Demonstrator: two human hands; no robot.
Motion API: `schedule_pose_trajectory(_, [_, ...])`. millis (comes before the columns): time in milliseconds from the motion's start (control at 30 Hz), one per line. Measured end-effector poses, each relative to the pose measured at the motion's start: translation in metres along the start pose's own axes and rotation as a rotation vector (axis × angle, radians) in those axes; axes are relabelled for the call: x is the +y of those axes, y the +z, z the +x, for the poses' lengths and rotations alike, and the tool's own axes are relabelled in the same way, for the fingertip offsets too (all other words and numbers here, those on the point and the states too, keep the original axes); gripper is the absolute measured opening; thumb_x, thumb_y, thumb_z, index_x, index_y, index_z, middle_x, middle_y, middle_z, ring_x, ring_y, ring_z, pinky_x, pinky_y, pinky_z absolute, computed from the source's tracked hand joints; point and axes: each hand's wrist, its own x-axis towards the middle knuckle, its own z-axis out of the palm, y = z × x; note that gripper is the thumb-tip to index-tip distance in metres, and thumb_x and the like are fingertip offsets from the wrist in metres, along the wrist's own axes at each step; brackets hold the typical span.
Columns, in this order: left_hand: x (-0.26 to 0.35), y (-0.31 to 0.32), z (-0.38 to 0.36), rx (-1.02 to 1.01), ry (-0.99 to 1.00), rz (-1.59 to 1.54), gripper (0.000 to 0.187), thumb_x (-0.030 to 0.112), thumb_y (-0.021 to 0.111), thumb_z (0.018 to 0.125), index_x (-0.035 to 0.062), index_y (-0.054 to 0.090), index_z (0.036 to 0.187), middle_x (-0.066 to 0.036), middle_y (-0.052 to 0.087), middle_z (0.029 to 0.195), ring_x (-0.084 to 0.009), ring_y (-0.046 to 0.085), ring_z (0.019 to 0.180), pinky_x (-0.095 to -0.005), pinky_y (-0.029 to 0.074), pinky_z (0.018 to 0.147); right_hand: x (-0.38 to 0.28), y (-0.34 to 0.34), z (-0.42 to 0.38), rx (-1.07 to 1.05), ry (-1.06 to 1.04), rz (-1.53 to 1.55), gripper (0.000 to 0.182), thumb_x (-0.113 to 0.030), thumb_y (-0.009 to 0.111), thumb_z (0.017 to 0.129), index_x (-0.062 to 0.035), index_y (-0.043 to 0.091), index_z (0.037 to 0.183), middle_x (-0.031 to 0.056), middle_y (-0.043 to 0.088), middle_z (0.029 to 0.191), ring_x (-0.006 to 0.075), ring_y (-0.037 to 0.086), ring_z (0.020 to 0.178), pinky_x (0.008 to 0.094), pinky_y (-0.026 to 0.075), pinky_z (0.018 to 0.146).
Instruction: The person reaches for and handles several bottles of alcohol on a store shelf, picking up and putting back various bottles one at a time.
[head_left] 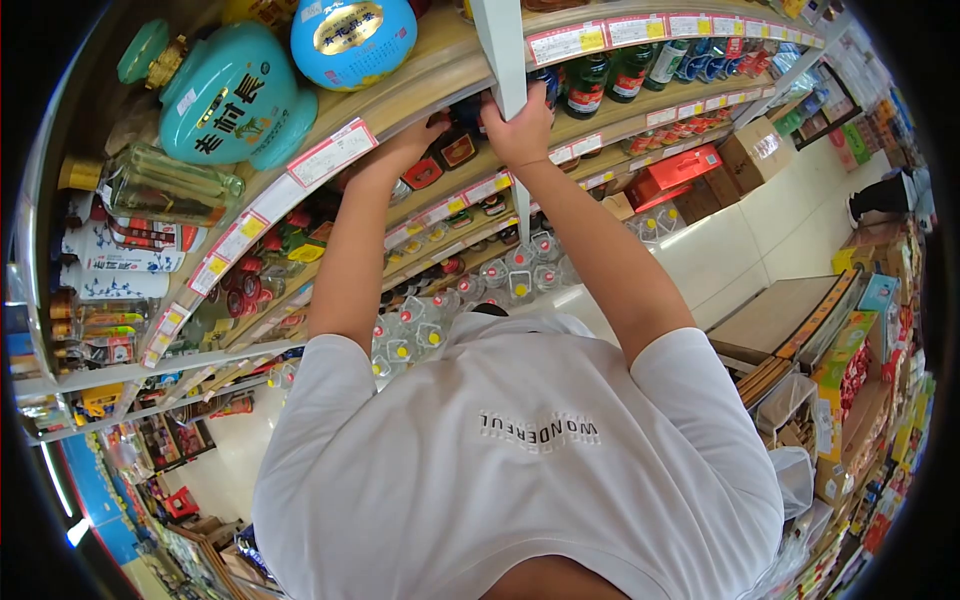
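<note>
I can't tell what the fingers of my left hand (426, 132) or right hand (522, 130) grasp; red-labelled green glass bottles (587, 83) stand nearby, contents unclear.

both bare arms reach forward into a curved store shelf (400, 90). the left hand (432, 130) is beneath the edge of the upper board, its fingers near dark bottles (466, 112); the right hand (522, 128) is at the white post (505, 60), partly behind it. what either hand grips is hidden. above and left stand a teal bottle (225, 110) and a round blue bottle (355, 42), with a clear bottle (175, 188) below. green bottles (587, 85) stand right of the post. clear jugs (520, 287) fill the lowest level, near a red box (675, 175). a white shirt (520, 480) reading "wonderful" fills the foreground.
</note>
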Motion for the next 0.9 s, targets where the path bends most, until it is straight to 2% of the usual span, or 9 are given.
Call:
schedule_pose_trajectory(267, [0.011, -0.008, -0.005, -0.009, -0.025, 0.050, 0.032, 0.029, 0.066, 0.090, 0.0075, 0.064, 0.113, -0.011, 0.066, 0.113, -0.0284, 0.060, 0.105, -0.0402, 0.046, 0.092, -0.005, -0.001, 0.000, 0.008, 0.015, 0.014, 0.046, -0.029, 0.074, 0.075, 0.0002, 0.047, 0.098, 0.0235, 0.065, 0.083, 0.0446, 0.064, 0.080, 0.0478, 0.051, 0.070])
schedule_pose_trajectory(367, [0.000, 0.005, -0.006, 0.058, 0.026, 0.084, 0.033, 0.029, 0.065, 0.091, 0.0085, 0.064, 0.116, -0.013, 0.064, 0.116, -0.0294, 0.058, 0.111, -0.0432, 0.045, 0.094, 0.001, 0.003, -0.001, 0.036, 0.000, 0.047, 0.046, -0.028, 0.075, 0.074, 0.0005, 0.047, 0.098, 0.0228, 0.065, 0.083, 0.0435, 0.065, 0.078, 0.0470, 0.051, 0.070])
schedule_pose_trajectory(467, [0.027, -0.022, -0.021, 0.154, -0.037, 0.130, 0.031, 0.028, 0.063, 0.091, 0.0089, 0.064, 0.115, -0.014, 0.063, 0.118, -0.0314, 0.056, 0.113, -0.0460, 0.045, 0.096, 0.001, 0.004, -0.001, 0.040, 0.021, 0.059, 0.046, -0.026, 0.075, 0.073, 0.0009, 0.048, 0.098, 0.0227, 0.065, 0.085, 0.0424, 0.065, 0.079, 0.0468, 0.051, 0.071])
schedule_pose_trajectory(567, [0.021, -0.016, -0.033, 0.327, 0.025, 0.160, 0.027, 0.026, 0.062, 0.091, 0.0095, 0.064, 0.112, -0.014, 0.062, 0.119, -0.0347, 0.057, 0.112, -0.0483, 0.045, 0.094, 0.006, 0.006, -0.001, 0.045, 0.015, 0.056, 0.046, -0.024, 0.075, 0.071, 0.0006, 0.048, 0.099, 0.0232, 0.064, 0.087, 0.0424, 0.064, 0.082, 0.0471, 0.051, 0.072])
schedule_pose_trajectory(667, [0.036, -0.014, -0.077, 0.150, -0.132, -0.238, 0.022, 0.021, 0.063, 0.089, 0.0087, 0.064, 0.107, -0.013, 0.062, 0.118, -0.0356, 0.058, 0.107, -0.0480, 0.046, 0.092, 0.013, 0.008, 0.000, 0.058, -0.021, 0.041, 0.046, -0.022, 0.074, 0.070, 0.0004, 0.048, 0.100, 0.0233, 0.064, 0.088, 0.0426, 0.064, 0.084, 0.0477, 0.050, 0.073])
schedule_pose_trajectory(733, [0.043, 0.006, -0.113, 0.413, 0.257, -0.166, 0.017, 0.015, 0.064, 0.086, 0.0073, 0.064, 0.101, -0.012, 0.062, 0.110, -0.0338, 0.059, 0.102, -0.0450, 0.047, 0.088, 0.008, 0.008, -0.001, 0.083, -0.014, 0.032, 0.045, -0.021, 0.073, 0.070, 0.0004, 0.047, 0.100, 0.0236, 0.063, 0.086, 0.0434, 0.063, 0.082, 0.0469, 0.050, 0.072])
schedule_pose_trajectory(800, [0.046, 0.037, -0.149, 0.322, 0.271, -0.255, 0.016, 0.009, 0.066, 0.078, 0.0062, 0.063, 0.094, -0.010, 0.060, 0.098, -0.0313, 0.059, 0.092, -0.0431, 0.048, 0.084, 0.008, 0.008, -0.002, 0.093, -0.026, 0.044, 0.044, -0.020, 0.072, 0.071, 0.0006, 0.046, 0.100, 0.0235, 0.063, 0.085, 0.0422, 0.064, 0.081, 0.0451, 0.050, 0.071])
schedule_pose_trajectory(833, [0.045, 0.048, -0.169, 0.259, 0.220, -0.278, 0.015, 0.009, 0.066, 0.079, 0.0058, 0.063, 0.093, -0.010, 0.060, 0.097, -0.0316, 0.059, 0.093, -0.0429, 0.048, 0.084, 0.005, 0.007, -0.002, 0.072, -0.016, 0.025, 0.044, -0.019, 0.072, 0.072, 0.0010, 0.046, 0.102, 0.0214, 0.063, 0.086, 0.0372, 0.065, 0.081, 0.0423, 0.051, 0.072])
schedule_pose_trajectory(900, [0.041, 0.061, -0.202, 0.157, 0.105, -0.323, 0.014, 0.008, 0.065, 0.080, 0.0054, 0.063, 0.093, -0.011, 0.061, 0.098, -0.0320, 0.060, 0.094, -0.0423, 0.049, 0.084, 0.000, 0.008, -0.003, 0.098, -0.061, 0.061, 0.044, -0.018, 0.072, 0.073, 0.0012, 0.046, 0.104, 0.0197, 0.064, 0.088, 0.0336, 0.066, 0.082, 0.0406, 0.051, 0.074])
